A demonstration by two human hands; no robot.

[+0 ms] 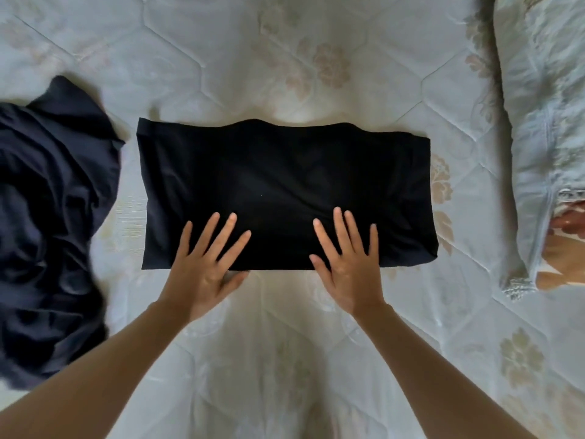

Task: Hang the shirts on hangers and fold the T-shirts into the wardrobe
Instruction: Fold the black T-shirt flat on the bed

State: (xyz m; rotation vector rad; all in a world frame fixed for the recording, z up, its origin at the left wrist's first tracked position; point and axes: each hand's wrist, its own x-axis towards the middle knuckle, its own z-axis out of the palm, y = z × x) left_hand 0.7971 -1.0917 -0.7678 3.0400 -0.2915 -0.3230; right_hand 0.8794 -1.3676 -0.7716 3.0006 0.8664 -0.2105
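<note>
Bed [316,359]: pale quilted cover, faded floral print, stitched hexagon lines. Black T-shirt [278,185] folded into a wide rectangle, lying flat mid-bed. Crumpled dark navy garment [47,223] heaped at the left edge, just beside the T-shirt, not touching. Pale blue pillow [538,122] along the right side.

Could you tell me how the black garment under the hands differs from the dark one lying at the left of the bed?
The black T-shirt is folded into a flat, neat rectangle; the navy garment lies crumpled in a loose heap. The left hand and right hand press flat on the black T-shirt, while nothing touches the navy garment. The black T-shirt looks pure black; the navy garment shows a bluish tint. Both are dark fabric resting on the quilted bedspread.
</note>
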